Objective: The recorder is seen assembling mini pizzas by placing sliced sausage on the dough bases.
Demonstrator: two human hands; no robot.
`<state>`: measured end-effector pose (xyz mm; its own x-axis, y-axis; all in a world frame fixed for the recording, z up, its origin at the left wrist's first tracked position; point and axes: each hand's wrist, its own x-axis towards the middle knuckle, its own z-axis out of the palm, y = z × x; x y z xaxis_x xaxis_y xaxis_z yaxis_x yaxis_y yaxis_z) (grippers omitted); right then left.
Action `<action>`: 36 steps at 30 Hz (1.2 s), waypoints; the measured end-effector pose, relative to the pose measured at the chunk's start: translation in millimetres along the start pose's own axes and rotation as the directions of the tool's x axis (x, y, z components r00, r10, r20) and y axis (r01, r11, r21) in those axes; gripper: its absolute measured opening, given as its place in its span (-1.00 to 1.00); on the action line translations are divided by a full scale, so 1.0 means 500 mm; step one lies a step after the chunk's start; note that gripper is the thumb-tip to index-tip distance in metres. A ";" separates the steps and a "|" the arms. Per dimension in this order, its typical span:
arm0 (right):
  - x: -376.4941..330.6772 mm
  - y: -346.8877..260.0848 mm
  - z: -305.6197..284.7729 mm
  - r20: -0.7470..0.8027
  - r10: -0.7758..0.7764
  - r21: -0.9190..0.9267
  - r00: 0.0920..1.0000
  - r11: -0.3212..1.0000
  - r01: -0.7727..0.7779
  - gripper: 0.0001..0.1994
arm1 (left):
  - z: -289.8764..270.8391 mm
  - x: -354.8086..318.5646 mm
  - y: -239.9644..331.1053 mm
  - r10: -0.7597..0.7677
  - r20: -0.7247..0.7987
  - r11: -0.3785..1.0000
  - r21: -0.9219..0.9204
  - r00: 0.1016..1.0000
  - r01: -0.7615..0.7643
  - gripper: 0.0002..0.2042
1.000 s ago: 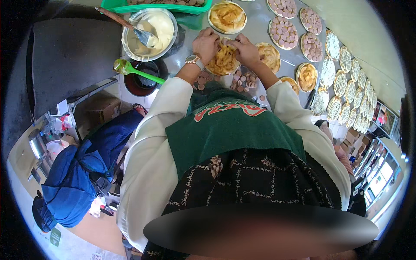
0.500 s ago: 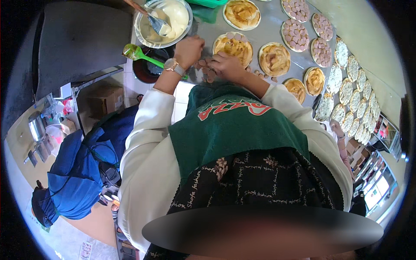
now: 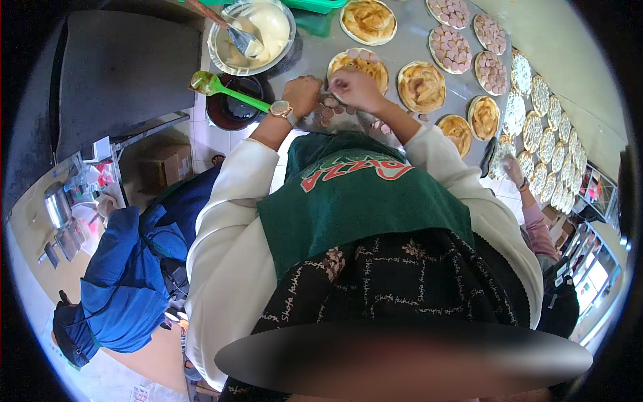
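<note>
My left hand (image 3: 303, 94), with a watch on its wrist, is closed at the table edge beside loose pink sausage slices (image 3: 328, 110). Whatever may be in its fingers is hidden. Slightly blurred, my right hand (image 3: 357, 89) hovers over the near rim of a sauced pizza base (image 3: 370, 61). Its fingers are drawn together, and I cannot make out what they hold. Some sausage slices lie along that base's far edge. To the right is another sauced base (image 3: 422, 87) without slices.
At the left stand a bowl of cream-coloured sauce (image 3: 273, 30) with a brush and a dark pot (image 3: 234, 110) with a green spatula (image 3: 228, 90) across it. Slice-covered pizzas (image 3: 451, 50) and white-topped ones (image 3: 534, 130) fill the right. A co-worker in blue (image 3: 127, 281) is at left.
My right hand has lifted off the slices and moved up over the pizza base. My left hand has shifted slightly down and right. At the right, another person's arm has come further into view.
</note>
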<state>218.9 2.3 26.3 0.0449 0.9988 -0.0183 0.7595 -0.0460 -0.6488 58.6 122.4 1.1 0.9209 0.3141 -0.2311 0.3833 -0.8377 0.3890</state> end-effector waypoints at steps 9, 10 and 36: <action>-0.073 0.226 -0.043 -0.244 0.568 0.450 0.786 0.784 -0.427 -0.74 | -0.026 0.013 0.005 -0.001 -0.023 0.998 -0.067 1.000 0.000 -0.80; -0.073 0.221 -0.047 -0.279 0.533 0.292 0.799 0.839 -0.458 -0.74 | -0.031 0.019 0.008 0.003 -0.021 0.998 -0.065 1.000 -0.004 -0.80; -0.110 0.176 -0.055 -0.380 0.434 0.118 0.817 0.899 -0.422 -0.77 | -0.137 -0.056 0.047 -0.366 -0.391 0.716 -0.698 0.845 -0.014 -0.72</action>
<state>301.3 -57.2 -9.0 0.6126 0.7904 -0.0073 0.5870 -0.4611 -0.6655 46.6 124.8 77.9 0.6656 0.7462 0.0113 0.3117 -0.2917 0.9043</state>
